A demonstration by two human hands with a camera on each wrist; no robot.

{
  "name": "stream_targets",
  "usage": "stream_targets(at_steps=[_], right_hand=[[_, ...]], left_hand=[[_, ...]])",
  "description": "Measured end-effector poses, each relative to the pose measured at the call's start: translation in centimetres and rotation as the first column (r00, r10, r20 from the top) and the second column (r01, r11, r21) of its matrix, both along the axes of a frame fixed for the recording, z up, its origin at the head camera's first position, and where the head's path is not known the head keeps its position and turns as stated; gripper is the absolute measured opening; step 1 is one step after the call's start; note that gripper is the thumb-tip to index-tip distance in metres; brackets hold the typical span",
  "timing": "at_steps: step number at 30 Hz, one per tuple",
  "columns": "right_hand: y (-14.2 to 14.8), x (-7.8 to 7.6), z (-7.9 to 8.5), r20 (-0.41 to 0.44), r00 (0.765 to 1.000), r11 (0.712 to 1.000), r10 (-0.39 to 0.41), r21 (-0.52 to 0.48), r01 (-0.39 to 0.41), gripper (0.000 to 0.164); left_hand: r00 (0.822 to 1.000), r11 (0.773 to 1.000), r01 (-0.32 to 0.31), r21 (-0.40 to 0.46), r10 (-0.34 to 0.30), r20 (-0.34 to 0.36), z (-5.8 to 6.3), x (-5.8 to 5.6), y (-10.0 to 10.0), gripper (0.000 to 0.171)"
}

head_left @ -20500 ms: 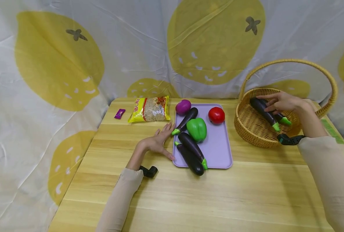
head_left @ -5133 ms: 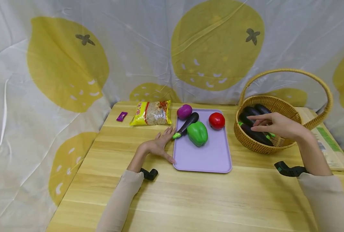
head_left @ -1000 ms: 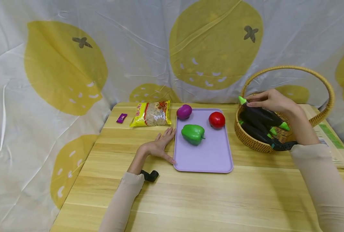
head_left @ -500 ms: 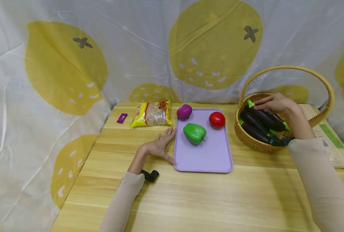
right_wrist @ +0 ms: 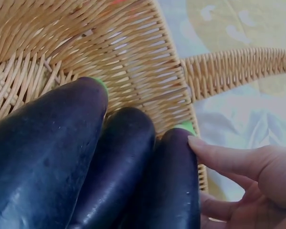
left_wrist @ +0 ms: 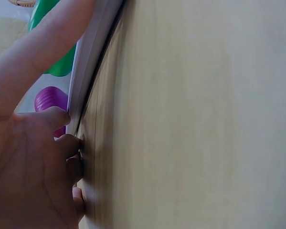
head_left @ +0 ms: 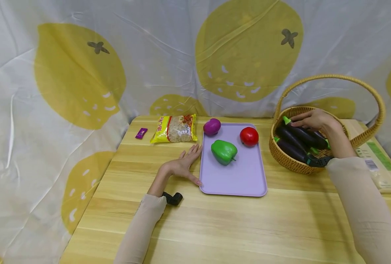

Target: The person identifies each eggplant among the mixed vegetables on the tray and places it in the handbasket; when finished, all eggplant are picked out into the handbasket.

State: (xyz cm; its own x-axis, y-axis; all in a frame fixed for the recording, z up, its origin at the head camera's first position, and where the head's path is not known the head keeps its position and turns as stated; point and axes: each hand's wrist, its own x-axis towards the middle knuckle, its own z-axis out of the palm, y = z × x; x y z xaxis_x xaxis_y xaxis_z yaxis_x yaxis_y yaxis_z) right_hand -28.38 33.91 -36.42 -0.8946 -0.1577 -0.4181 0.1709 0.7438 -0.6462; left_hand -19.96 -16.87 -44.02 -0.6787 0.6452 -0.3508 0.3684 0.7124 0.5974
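Observation:
In the head view the wicker basket (head_left: 291, 167) at the right holds several dark eggplants with green stems. My right hand (head_left: 317, 119) reaches over its rim and pinches one eggplant (head_left: 304, 135) near the stem end; in the right wrist view the thumb (right_wrist: 228, 155) presses on that eggplant (right_wrist: 174, 181), fingers behind it. My left hand (head_left: 182, 165) lies spread at the left edge of the lilac tray (head_left: 235, 183), thumb and fingertips right at its rim. On the tray sit a green bell pepper (head_left: 223, 151), a red tomato (head_left: 249, 136) and a round purple vegetable (head_left: 212, 127).
A yellow bag of food (head_left: 175, 129) and a small purple-wrapped sweet (head_left: 141, 133) lie at the back left of the wooden table (head_left: 215, 227). A flat printed package (head_left: 376, 161) lies behind the basket's right side. A lemon-print curtain (head_left: 169, 55) hangs behind.
Since the oldest frame, the three eggplants on the tray have gone and the basket holds more. The pepper has turned. Lately the right hand lowered its eggplant in the basket; the left hand stayed put.

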Motion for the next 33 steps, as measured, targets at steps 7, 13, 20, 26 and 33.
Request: stream_targets(at_steps=[7, 13, 20, 26, 33], right_hand=[[0.2, -0.5, -0.7, -0.04, 0.999, 0.999, 0.034, 0.029, -0.033, 0.06], [0.2, -0.8, -0.9, -0.071, 0.997, 0.999, 0.027, -0.015, -0.028, 0.046], [0.4, -0.7, -0.9, -0.07, 0.997, 1.0, 0.016, -0.023, -0.018, 0.045], [0.9, -0.1, -0.5, -0.08, 0.996, 0.999, 0.033, -0.007, -0.033, 0.046], [0.6, 2.0, 1.8, -0.106, 0.991, 0.997, 0.078, 0.03, -0.076, 0.058]], left_hand=[[1.0, 1.0, -0.015, 0.0, 0.015, 0.001, -0.1, 0.2, -0.3, 0.139], [1.0, 1.0, -0.028, 0.001, 0.028, 0.003, -0.2, 0.4, -0.4, 0.139], [0.999, 1.0, -0.031, 0.0, 0.031, 0.018, 0.0, 0.6, 0.0, 0.139], [1.0, 1.0, -0.011, -0.005, 0.011, 0.011, -0.1, 0.4, 0.6, 0.138], [1.0, 1.0, 0.0, 0.013, 0.0, 0.003, -0.1, 0.3, 0.7, 0.134]])
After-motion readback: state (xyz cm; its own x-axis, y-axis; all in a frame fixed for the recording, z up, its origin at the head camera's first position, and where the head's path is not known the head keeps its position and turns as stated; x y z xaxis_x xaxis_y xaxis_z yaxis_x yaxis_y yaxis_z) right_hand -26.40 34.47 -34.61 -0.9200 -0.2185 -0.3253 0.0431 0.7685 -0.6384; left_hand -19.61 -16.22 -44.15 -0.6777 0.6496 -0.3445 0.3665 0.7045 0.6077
